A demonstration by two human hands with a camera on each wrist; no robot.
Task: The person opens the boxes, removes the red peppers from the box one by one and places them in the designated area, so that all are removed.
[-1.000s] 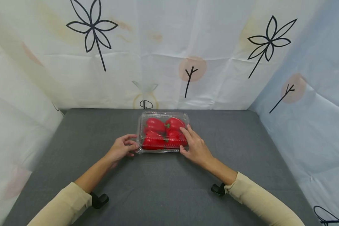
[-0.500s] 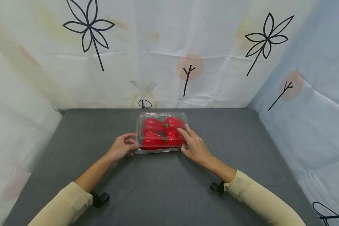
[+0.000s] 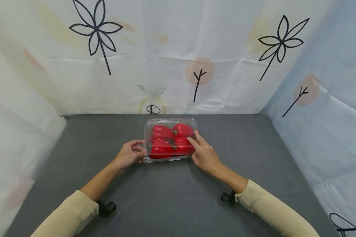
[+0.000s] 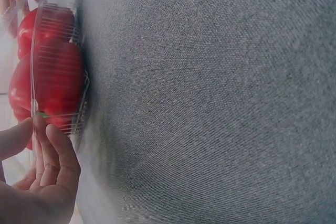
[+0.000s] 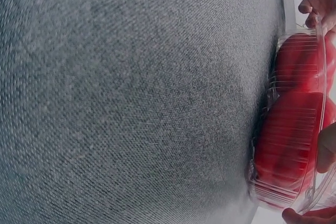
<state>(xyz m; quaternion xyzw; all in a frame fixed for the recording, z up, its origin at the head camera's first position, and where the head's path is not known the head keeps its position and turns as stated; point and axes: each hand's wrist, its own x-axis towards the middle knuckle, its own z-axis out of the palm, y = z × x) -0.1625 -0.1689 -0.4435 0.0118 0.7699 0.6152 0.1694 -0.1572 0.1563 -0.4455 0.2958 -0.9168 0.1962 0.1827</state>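
A clear plastic clamshell box (image 3: 170, 120) with several red bell peppers (image 3: 161, 131) in it lies on the grey table, toward its back. At the box's front left corner, my left hand (image 3: 128, 154) pinches the rim between thumb and fingers; the left wrist view shows the fingertips (image 4: 39, 124) on the rim. My right hand (image 3: 207, 157) grips the front right corner, its index finger over the lid. In the right wrist view the thumb (image 5: 326, 148) is at the front rim and other fingertips (image 5: 310, 216) are at the corner. Whether the lid is fully seated there I cannot tell.
Grey cloth (image 3: 166, 197) covers the table. White printed curtains (image 3: 172, 49) hang behind it and at both sides. Each forearm wears a beige sleeve and a black wrist camera, the left one (image 3: 106, 209) and the right one (image 3: 228, 198).
My right thumb and index finger have drawn slightly closer together at the box's corner. The box has turned a little, its front right end shifting back. My left hand keeps its hold.
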